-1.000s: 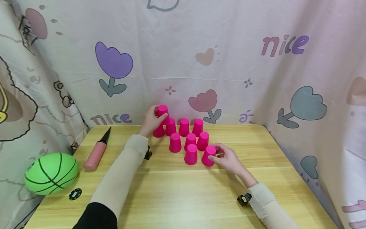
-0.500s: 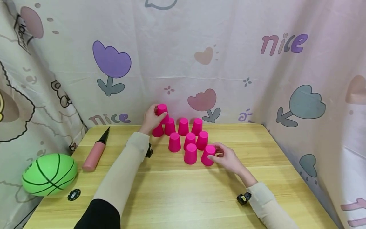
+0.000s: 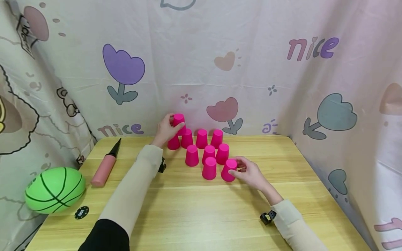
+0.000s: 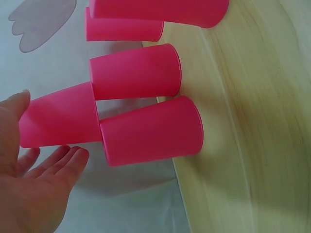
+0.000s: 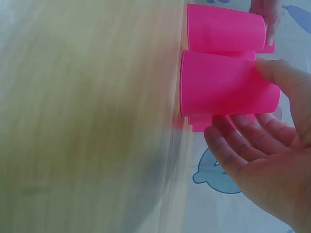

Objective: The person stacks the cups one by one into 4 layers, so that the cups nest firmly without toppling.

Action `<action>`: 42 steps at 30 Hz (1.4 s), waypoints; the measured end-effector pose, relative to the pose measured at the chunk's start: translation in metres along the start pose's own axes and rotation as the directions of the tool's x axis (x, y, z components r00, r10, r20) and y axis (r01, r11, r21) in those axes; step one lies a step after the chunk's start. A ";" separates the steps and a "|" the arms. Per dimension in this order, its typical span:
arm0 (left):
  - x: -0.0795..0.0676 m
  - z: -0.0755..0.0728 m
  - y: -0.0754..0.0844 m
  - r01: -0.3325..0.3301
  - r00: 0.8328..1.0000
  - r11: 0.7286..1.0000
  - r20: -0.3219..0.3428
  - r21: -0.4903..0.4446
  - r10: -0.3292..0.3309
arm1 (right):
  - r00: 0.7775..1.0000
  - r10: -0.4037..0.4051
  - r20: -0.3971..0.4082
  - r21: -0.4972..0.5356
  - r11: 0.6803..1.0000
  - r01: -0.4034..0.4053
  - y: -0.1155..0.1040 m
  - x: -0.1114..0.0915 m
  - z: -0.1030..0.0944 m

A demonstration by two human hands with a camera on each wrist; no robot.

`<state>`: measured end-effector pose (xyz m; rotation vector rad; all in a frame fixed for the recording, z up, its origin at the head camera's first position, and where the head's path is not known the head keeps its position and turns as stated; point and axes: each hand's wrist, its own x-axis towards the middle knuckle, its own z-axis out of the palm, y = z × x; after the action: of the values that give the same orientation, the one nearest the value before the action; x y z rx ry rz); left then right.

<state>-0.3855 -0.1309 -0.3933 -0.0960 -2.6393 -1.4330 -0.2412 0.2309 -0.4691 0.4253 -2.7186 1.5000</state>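
Observation:
Upside-down pink plastic cups stand in rows on the wooden table. At the back row's left end, my left hand [image 3: 165, 131] holds an upper cup [image 3: 178, 120] between thumb and fingers. In the left wrist view this upper cup [image 4: 60, 116] sits across the bases of two neighbouring cups, a nearer one [image 4: 153, 131] and one beside it [image 4: 136, 72]. At the front right my right hand [image 3: 251, 174] grips another cup [image 3: 228, 171], its thumb and fingers on opposite sides in the right wrist view. Left of that stands a front cup [image 3: 209, 169]; behind are the middle-row cups [image 3: 192, 156].
On the table's [image 3: 201, 216] left side lie a pink hand pump [image 3: 104, 169] with a black nozzle, a green ball [image 3: 55, 190] with black lines and a black round chip [image 3: 82, 212]. A printed curtain [image 3: 176, 62] hangs right behind the back row.

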 end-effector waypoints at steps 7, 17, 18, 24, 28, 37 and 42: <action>-0.006 -0.015 -0.003 -0.019 1.000 1.000 -0.002 0.010 0.019 | 1.000 -0.007 -0.030 -0.021 1.000 0.006 -0.011 0.004 -0.009; -0.035 -0.034 -0.012 -0.093 0.996 0.996 0.016 0.011 0.093 | 0.993 -0.068 -0.092 -0.031 0.997 0.066 -0.042 0.019 -0.036; -0.039 -0.035 -0.012 -0.102 0.995 0.995 0.020 0.016 0.101 | 0.993 -0.072 -0.098 -0.031 0.997 0.069 -0.046 0.021 -0.039; -0.063 -0.027 -0.011 -0.155 0.988 0.988 0.029 0.025 0.154 | 0.989 -0.084 -0.124 -0.047 0.996 0.078 -0.069 0.041 -0.050; -0.075 -0.015 -0.012 -0.196 0.980 0.981 0.048 0.013 0.195 | 0.985 -0.100 -0.138 -0.050 0.994 0.094 -0.080 0.060 -0.051; -0.090 0.013 -0.022 -0.207 0.972 0.978 0.116 0.011 0.204 | 0.983 -0.127 -0.131 -0.030 0.992 0.124 -0.093 0.098 -0.037; -0.095 0.025 -0.025 -0.179 0.972 0.984 0.156 0.018 0.174 | 0.988 -0.089 -0.127 -0.033 0.996 0.086 -0.094 0.115 -0.028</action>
<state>-0.2966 -0.1225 -0.4414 -0.4443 -2.6923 -1.3754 -0.3325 0.1803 -0.3596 0.4259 -2.5837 1.4151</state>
